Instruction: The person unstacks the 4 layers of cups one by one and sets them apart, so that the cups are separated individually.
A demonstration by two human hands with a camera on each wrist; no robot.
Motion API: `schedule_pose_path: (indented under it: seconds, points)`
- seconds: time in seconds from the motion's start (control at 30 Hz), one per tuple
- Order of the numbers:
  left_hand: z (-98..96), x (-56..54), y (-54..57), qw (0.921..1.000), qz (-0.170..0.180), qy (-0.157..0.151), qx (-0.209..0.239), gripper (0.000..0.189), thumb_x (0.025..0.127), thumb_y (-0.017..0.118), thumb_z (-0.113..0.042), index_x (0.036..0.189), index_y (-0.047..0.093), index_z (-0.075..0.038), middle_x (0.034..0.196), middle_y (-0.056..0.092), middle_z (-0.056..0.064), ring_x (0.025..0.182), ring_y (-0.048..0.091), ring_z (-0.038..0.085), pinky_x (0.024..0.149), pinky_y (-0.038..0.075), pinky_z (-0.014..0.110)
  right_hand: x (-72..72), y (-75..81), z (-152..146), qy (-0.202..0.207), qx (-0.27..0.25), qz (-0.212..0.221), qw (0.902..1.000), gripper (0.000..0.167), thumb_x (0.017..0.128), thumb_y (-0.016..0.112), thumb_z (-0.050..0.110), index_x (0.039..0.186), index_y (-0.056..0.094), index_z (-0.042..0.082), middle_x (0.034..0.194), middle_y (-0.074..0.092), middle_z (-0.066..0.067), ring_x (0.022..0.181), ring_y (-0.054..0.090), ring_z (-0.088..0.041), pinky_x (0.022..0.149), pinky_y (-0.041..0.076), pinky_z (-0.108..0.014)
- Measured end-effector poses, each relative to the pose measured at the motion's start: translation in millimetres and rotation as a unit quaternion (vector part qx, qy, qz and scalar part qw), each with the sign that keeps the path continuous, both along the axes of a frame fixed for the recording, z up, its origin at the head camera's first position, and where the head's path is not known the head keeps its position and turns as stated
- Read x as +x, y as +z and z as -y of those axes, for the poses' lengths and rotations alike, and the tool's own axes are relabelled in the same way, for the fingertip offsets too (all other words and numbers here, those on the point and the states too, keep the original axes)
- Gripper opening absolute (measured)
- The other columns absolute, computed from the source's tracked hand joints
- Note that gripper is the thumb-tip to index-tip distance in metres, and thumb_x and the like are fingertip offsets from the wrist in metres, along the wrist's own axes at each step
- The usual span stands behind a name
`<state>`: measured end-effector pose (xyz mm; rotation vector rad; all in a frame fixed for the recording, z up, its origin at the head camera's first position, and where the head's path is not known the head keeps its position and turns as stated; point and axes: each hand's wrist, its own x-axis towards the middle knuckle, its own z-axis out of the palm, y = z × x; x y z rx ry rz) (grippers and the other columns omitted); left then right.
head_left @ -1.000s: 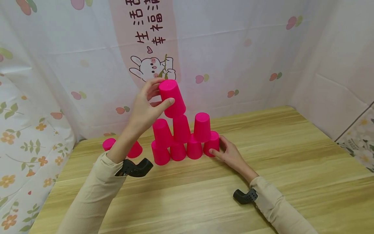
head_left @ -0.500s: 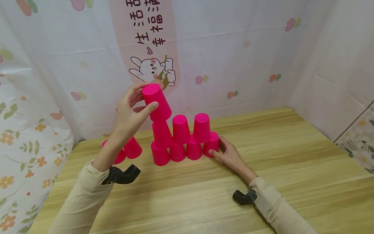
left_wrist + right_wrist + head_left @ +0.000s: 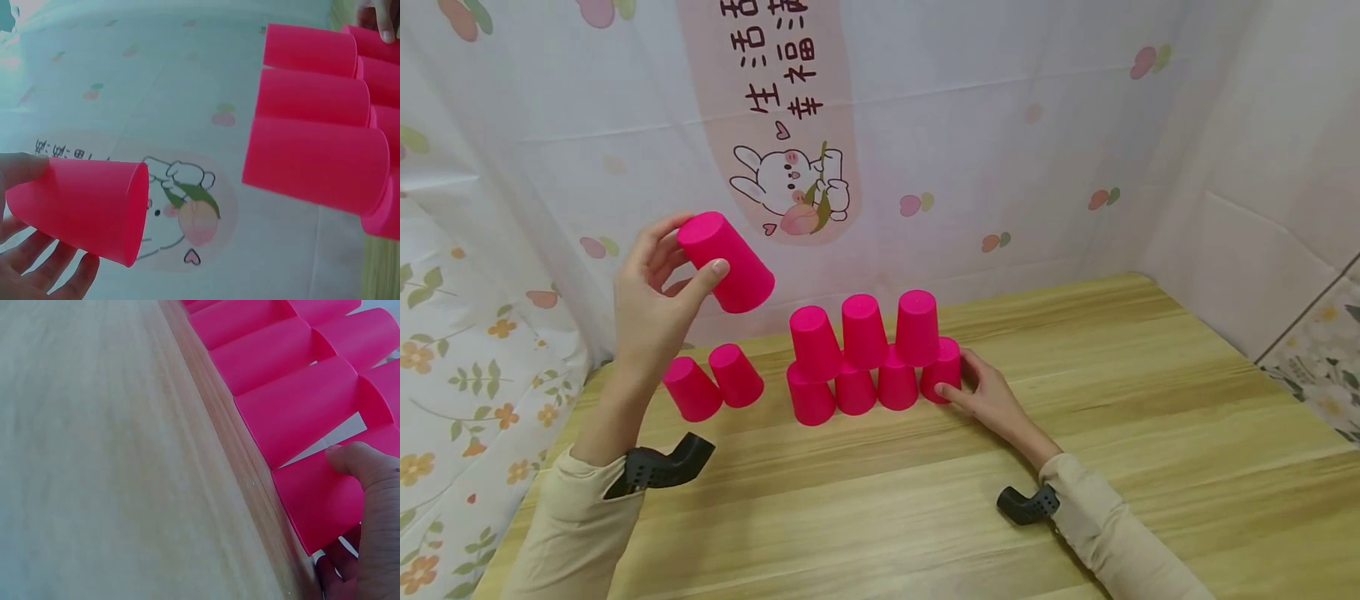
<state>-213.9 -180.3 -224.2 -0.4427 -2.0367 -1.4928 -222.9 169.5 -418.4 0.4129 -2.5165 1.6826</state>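
Observation:
My left hand [image 3: 658,287] grips an upside-down pink cup [image 3: 730,265] in the air, its mouth tilted down to the right. Below that hand, two more pink cups [image 3: 737,377] stand inverted on the table. In the middle is a two-level stack: several inverted cups form the bottom row [image 3: 856,392], and three cups [image 3: 865,333] bridge them on top. My right hand [image 3: 988,392] holds the rightmost bottom cup [image 3: 942,375], thumb on its near side. In the right wrist view, the thumb [image 3: 362,464] presses that cup's wall while the other fingers are partly hidden.
The wooden table [image 3: 880,500] extends in front of and to the right of the stack. Behind it hangs a printed white curtain [image 3: 1000,150] with a rabbit drawing. Black wrist devices [image 3: 658,467] are strapped over both sleeves.
My left hand has moved left with its cup, from above the stack's upper middle cup to above the two separate cups. The right hand has stayed in place.

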Motion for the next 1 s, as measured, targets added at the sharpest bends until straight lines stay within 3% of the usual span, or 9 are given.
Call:
schedule_pose_path:
  seconds: [0.13,0.37,0.67,1.0]
  points:
    - [12.4,2.6,-3.5,0.9998,-0.003,0.019,-0.007,0.049,0.083,0.067,-0.008,0.129,0.053,-0.016,0.115,0.061,0.001,0.101,0.056,0.018,0.077,0.049,0.018,-7.6,-11.1,-4,0.0,0.0,-0.005,1.0,0.057,0.081,0.072,0.016,0.131,0.046,0.004,0.125,0.053,-0.016,0.118,0.048,-0.032,0.1,0.037,-0.045]
    - [30.9,5.1,-11.0,0.9991,-0.001,0.039,-0.019,0.05,0.084,0.066,-0.005,0.13,0.051,-0.014,0.116,0.059,0.001,0.101,0.055,0.017,0.076,0.049,0.015,-8.5,-12.5,-4,-0.002,0.003,-0.01,0.9999,0.058,0.081,0.072,0.018,0.131,0.046,0.005,0.125,0.054,-0.015,0.117,0.048,-0.031,0.099,0.038,-0.045]
    - [67.5,7.5,-32.2,0.99,0.0,0.134,-0.044,0.052,0.081,0.069,-0.006,0.13,0.052,-0.013,0.114,0.059,-0.004,0.099,0.055,0.011,0.072,0.046,0.01,10.8,16.9,6,0.001,0.017,-0.016,0.9997,0.054,0.082,0.068,0.007,0.13,0.044,-0.005,0.123,0.053,-0.023,0.115,0.048,-0.038,0.098,0.038,-0.048]
    - [101.8,11.7,-63.0,0.9773,0.032,0.203,-0.052,0.053,0.081,0.07,-0.008,0.13,0.05,-0.012,0.11,0.056,-0.012,0.096,0.053,0.006,0.07,0.043,0.006,9.4,15.5,5,0.009,0.003,-0.016,0.9998,0.055,0.082,0.07,0.008,0.13,0.045,-0.004,0.123,0.053,-0.023,0.116,0.049,-0.037,0.098,0.039,-0.047]
